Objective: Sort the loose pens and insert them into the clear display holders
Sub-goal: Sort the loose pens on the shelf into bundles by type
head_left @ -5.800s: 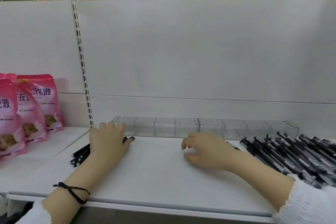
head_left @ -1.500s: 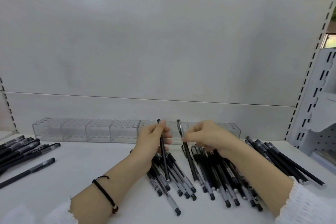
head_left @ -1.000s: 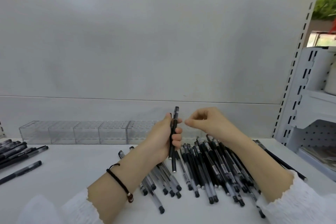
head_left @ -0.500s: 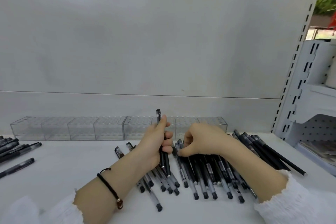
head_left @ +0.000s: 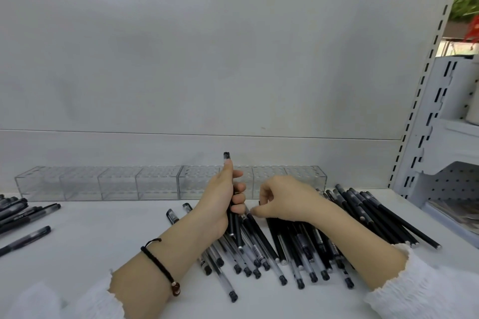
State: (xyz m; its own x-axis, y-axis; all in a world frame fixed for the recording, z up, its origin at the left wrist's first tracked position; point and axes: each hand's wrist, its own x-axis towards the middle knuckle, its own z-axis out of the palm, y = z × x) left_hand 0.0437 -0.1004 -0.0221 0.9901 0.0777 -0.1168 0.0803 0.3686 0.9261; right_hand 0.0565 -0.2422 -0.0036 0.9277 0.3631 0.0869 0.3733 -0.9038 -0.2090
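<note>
Left hand (head_left: 220, 204) grips pens (head_left: 227, 163) upright, right hand (head_left: 285, 199) at 3 o'clock pinches a pile pen (head_left: 260, 235); slack fingers could spill them

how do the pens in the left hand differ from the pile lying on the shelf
The held pens stand almost upright, bunched in the left hand; the pile lies flat and fanned across the shelf. The held pens are only a few; the pile has many. The held pens look solid black; the pile also includes clear barrels with black caps. Both are slim stick pens, and neither is in the clear holders.
</note>
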